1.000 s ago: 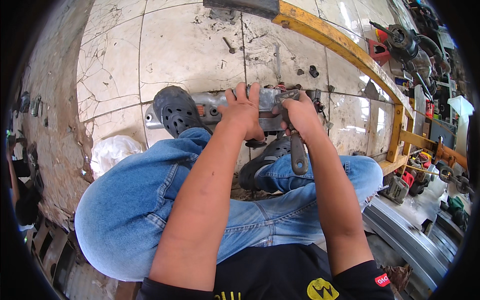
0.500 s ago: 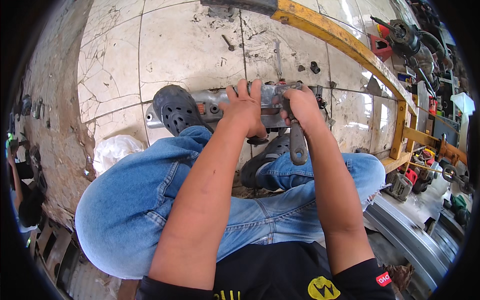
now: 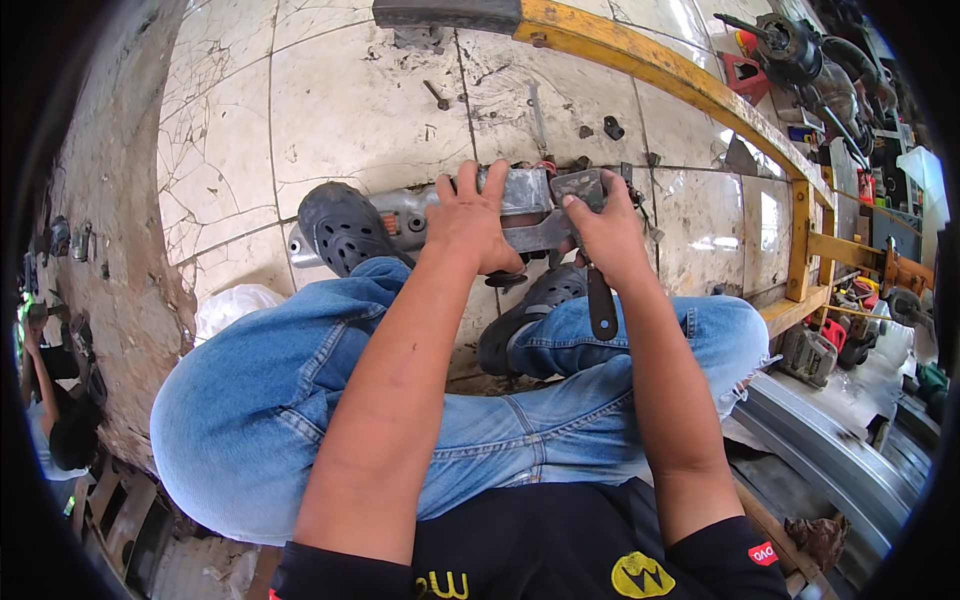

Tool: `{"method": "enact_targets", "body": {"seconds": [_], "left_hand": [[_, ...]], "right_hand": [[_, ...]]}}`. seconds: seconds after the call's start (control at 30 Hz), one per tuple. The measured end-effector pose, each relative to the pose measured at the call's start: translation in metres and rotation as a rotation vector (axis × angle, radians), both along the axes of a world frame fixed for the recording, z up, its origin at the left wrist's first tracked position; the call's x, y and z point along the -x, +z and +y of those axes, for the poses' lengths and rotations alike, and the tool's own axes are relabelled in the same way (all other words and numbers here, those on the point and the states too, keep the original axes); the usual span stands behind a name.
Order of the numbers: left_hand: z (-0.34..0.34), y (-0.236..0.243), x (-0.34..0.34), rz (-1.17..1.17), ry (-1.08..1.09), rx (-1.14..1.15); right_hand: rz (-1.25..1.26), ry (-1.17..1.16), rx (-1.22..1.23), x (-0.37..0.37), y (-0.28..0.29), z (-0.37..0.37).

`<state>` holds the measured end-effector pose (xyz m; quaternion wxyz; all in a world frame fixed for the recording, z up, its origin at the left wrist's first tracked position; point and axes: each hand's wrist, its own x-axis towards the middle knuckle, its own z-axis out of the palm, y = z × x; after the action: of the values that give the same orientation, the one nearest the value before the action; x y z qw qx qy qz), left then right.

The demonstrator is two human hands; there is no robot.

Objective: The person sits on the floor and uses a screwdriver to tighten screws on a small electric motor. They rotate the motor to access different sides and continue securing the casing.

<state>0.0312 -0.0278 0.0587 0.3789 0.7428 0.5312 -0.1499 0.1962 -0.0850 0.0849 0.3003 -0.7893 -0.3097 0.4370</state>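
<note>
Grey metal part (image 3: 524, 190) stretches left to right beneath my spread left hand (image 3: 468, 228); my right hand (image 3: 612, 228), nearer its right end, grips a dark-handled tool (image 3: 602, 305) crosswise to it.

Tile floor (image 3: 350, 100) off-white, grimy, dark joints, web of cracks at left. Rough brown ground (image 3: 115, 170) beyond its left edge. Bright glare (image 3: 768, 215) on tiles at right. Yellow metal frame (image 3: 650, 75), paint worn, slanting across upper right. Grey metal rails (image 3: 835, 450), lower right. Clutter (image 3: 808, 358) crowding right side.
</note>
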Motion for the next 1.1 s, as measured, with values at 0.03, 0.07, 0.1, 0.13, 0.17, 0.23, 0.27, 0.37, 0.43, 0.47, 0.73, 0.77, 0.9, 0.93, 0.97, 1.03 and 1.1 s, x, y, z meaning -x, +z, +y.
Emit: {"method": "enact_targets", "body": {"seconds": [0.03, 0.07, 0.1, 0.13, 0.17, 0.23, 0.27, 0.37, 0.43, 0.47, 0.73, 0.77, 0.9, 0.93, 0.97, 1.03, 1.1], "left_hand": [[-0.001, 0.001, -0.001, 0.003, -0.002, -0.003], [-0.002, 0.001, -0.003, 0.005, -0.003, -0.006], [-0.004, 0.000, -0.004, 0.003, 0.000, -0.018], [-0.005, -0.001, -0.006, -0.003, 0.002, -0.029], [-0.006, -0.002, -0.008, -0.008, 0.004, -0.040], [-0.008, -0.001, -0.012, 0.000, 0.003, -0.048], [-0.009, 0.000, -0.014, 0.004, 0.004, -0.051], [-0.011, 0.002, -0.018, 0.042, 0.012, -0.071], [-0.011, 0.002, -0.020, 0.042, 0.015, -0.065], [-0.011, 0.002, -0.020, 0.044, 0.017, -0.061], [-0.013, -0.001, -0.024, 0.038, 0.012, -0.079], [-0.013, -0.002, -0.023, 0.037, 0.010, -0.085], [-0.011, 0.000, -0.025, 0.058, -0.002, -0.071], [-0.010, 0.002, -0.026, 0.056, -0.005, -0.063], [-0.010, 0.003, -0.026, 0.055, -0.008, -0.056], [-0.011, 0.001, -0.025, 0.042, -0.002, -0.077], [-0.010, 0.000, -0.022, 0.038, 0.000, -0.081]], "right_hand": [[-0.004, 0.029, 0.020, 0.000, 0.001, 0.000], [-0.008, 0.059, 0.040, -0.001, 0.001, 0.001], [-0.012, 0.088, 0.059, -0.001, 0.001, 0.002], [-0.024, 0.074, 0.075, 0.001, 0.003, 0.003], [-0.014, 0.066, 0.086, 0.000, 0.003, 0.002], [0.005, 0.052, 0.111, -0.001, 0.001, 0.001], [0.047, 0.035, 0.122, -0.001, 0.001, 0.001], [0.161, -0.014, 0.145, -0.004, 0.000, 0.001], [0.225, -0.038, 0.154, -0.008, -0.005, 0.000], [0.212, -0.033, 0.152, -0.008, -0.005, -0.001], [0.128, 0.023, 0.174, -0.007, -0.004, 0.007], [0.137, 0.016, 0.171, -0.006, -0.004, 0.006], [0.158, -0.024, 0.144, -0.006, -0.008, 0.009], [0.161, -0.035, 0.134, -0.006, -0.010, 0.011], [0.149, -0.034, 0.122, -0.006, -0.009, 0.012], [0.121, -0.032, 0.097, -0.005, -0.006, 0.014], [0.106, 0.001, 0.124, -0.005, -0.009, 0.003]]}}
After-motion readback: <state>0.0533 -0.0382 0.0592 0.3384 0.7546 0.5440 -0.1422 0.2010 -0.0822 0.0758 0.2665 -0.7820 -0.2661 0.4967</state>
